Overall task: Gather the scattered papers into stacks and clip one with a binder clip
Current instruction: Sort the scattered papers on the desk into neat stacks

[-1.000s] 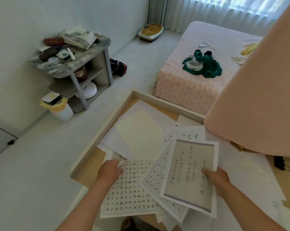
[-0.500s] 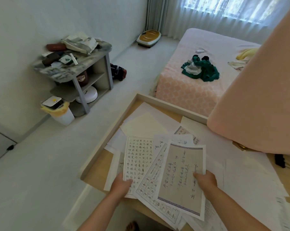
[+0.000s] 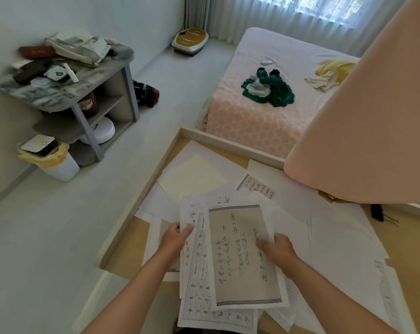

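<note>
- One wooden desk [image 3: 127, 259] with a raised pale rim; loose white papers [image 3: 336, 237] spread across it, cream sheet [image 3: 192, 179] toward the far left corner.
- Several calligraphy sheets [image 3: 242, 256] in a rough fanned pile, overhanging the desk's near edge; beige bordered page on top.
- Left hand [image 3: 175, 239] grips the pile's left edge, fingers curled over it.
- Right hand [image 3: 276, 249] pinches the right edge, thumb on top.
- Black binder clip [image 3: 377, 212] lies on bare wood, far right, well apart from both hands.
</note>
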Tool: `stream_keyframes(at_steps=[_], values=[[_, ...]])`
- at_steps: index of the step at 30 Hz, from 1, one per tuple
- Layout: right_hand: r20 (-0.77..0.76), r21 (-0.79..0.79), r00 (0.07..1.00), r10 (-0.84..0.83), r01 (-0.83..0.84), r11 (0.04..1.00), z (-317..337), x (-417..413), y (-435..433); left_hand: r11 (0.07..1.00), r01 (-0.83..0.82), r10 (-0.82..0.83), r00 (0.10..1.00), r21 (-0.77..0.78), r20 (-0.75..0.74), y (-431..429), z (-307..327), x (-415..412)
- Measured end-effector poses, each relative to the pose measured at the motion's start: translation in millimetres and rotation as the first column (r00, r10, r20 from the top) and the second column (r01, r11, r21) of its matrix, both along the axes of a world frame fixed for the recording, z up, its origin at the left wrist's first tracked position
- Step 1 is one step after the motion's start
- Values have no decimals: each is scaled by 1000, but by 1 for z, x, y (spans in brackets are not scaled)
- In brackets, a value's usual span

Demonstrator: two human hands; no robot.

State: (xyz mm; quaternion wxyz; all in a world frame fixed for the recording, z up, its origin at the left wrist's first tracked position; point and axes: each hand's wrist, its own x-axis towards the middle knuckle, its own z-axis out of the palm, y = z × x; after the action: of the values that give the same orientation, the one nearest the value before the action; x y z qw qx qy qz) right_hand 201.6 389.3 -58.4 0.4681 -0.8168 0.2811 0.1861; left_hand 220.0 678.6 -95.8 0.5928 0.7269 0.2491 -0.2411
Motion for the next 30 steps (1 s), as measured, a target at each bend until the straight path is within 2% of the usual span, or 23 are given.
stream_keyframes(at_steps=[4,8,12,17,20,23,26,28,30], values=[[26,-56,996,-82,83,995,-4,-2,6,998,48,-49,999,46,21,-10,-14,3],[86,-124,968,-235,244,962,-1,-3,-6,997,46,-46,999,54,4,-10,-26,7],[36,14,932,-360,360,933,6,-1,-24,992,120,-121,992,-28,-28,-17,-15,12],[-39,97,944,-329,331,939,-1,5,-5,987,120,-128,989,-109,-67,-43,-10,14],[-57,160,972,-228,235,959,-5,6,19,989,143,-143,990,-22,-1,-54,-12,9],[-42,155,989,-144,148,977,-4,4,27,993,120,-119,992,-10,43,-51,-13,9],[7,249,989,-145,139,959,-2,0,9,979,137,-127,989,-149,81,-44,3,16],[-26,348,987,-160,159,924,-2,-1,-15,944,135,-112,989,-301,91,-48,21,21],[-41,420,994,-101,109,901,3,-2,-41,903,133,-108,991,-408,85,-63,35,27]])
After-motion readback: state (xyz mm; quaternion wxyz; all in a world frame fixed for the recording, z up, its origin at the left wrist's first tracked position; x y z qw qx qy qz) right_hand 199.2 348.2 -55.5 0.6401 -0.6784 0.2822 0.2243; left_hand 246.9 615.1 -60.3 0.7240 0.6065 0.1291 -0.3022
